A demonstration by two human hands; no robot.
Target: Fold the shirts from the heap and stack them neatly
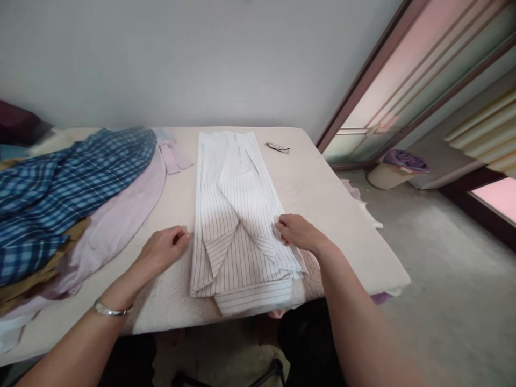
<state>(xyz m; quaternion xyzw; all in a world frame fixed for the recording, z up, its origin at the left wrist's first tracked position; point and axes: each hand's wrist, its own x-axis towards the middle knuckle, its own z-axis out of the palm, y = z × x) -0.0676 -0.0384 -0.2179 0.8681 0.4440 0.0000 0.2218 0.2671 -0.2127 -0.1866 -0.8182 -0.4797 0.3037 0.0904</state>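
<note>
A white shirt with thin dark stripes lies folded into a long strip on the padded table, its collar band at the near edge. Its sleeves are folded in over the body, with the cuffs meeting near the middle. My right hand is closed at the shirt's right edge, thumb and fingertips on the cloth. My left hand, fingers curled, is just beside the left edge; I see no cloth in it. A bracelet circles my left wrist.
The cream-covered table ends at the right above a concrete floor. Eyeglasses lie beyond the shirt. At left is a pile with a blue plaid garment and a pale pink garment. A bin stands on the floor at right.
</note>
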